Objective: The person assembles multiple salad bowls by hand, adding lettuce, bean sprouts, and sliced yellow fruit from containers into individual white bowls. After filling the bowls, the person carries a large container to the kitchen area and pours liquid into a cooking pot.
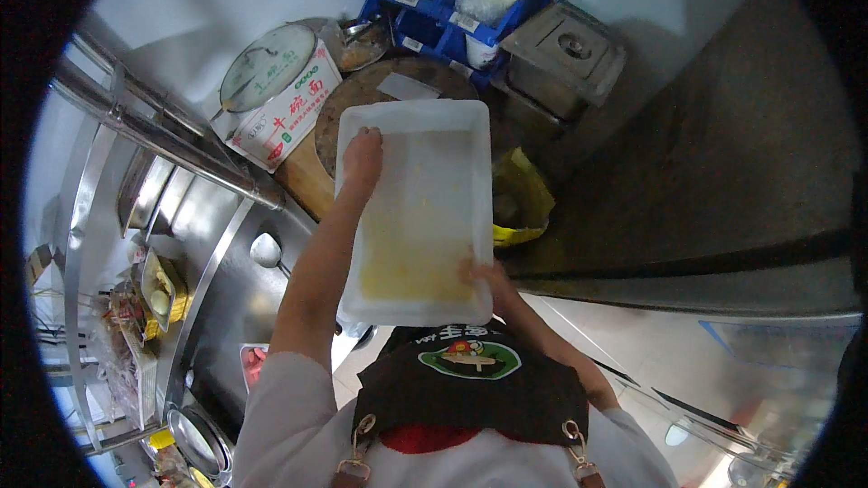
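A deep white rectangular plastic tub [421,181] is held in front of my apron. Shallow yellowish liquid [411,273] with small bits lies toward its near end. My left hand [363,161] grips the left wall near the far corner, fingers curled over the rim. On the opposite wall, close to the near corner, my right hand [485,278] holds the rim; it is slightly blurred, with its fingertips inside. Beyond the tub's far edge, a round wooden chopping board [339,117] is partly hidden, and a cleaver-like flat blade [407,88] lies on it.
Blue stacked bins [434,14] and a lidded steel container [565,54] stand at the back. A yellow-edged bag [524,199] sits right of the tub. A printed carton [287,113] and metal rails [172,131] are at left, above a steel counter with a ladle [265,250].
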`<state>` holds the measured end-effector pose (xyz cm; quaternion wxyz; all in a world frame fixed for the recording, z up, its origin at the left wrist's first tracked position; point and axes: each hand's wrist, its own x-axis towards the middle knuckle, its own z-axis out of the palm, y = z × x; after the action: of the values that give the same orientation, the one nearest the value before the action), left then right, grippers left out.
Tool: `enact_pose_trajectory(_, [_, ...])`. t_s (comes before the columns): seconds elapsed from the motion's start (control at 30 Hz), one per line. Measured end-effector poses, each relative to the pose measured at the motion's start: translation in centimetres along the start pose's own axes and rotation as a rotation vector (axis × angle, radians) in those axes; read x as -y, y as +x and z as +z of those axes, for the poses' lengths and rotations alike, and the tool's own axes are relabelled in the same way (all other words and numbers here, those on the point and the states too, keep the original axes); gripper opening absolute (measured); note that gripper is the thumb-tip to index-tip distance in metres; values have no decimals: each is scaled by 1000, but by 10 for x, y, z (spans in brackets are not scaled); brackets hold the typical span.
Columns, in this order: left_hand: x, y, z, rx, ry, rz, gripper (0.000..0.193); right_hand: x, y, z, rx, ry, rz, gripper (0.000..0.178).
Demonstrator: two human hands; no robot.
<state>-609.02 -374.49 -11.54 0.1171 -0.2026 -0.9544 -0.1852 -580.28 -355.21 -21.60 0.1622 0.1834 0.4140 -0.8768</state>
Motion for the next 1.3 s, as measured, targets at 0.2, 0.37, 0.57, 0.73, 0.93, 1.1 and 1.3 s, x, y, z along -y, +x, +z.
enact_pose_trajectory(0.2, [27,5,44,82,57,-59,17,9,-12,19,31,-12,-22,53])
enact_pose_trajectory(0.37, [-42,-55,46,322,72,205,28,7,-12,20,-47,30,-40,57])
enact_pose_trajectory(0.57, [-63,-118,56,372,-62,236,19,10,-13,18,-78,3,-41,59])
enact_pose_trajectory(0.73, [-58,-115,45,336,-155,288,19,-1,-14,11,-64,-16,2,53])
enact_pose_trajectory(0.93, [-96,-39,2,307,-870,66,10,-3,-5,4,-17,-26,-21,39])
enact_pose_trajectory(1.1, [-186,-7,-10,72,-849,561,15,2,-3,7,-9,42,-55,32])
enact_pose_trajectory(1.3, [-165,-26,30,101,-580,396,29,12,-4,6,-98,13,-38,30])
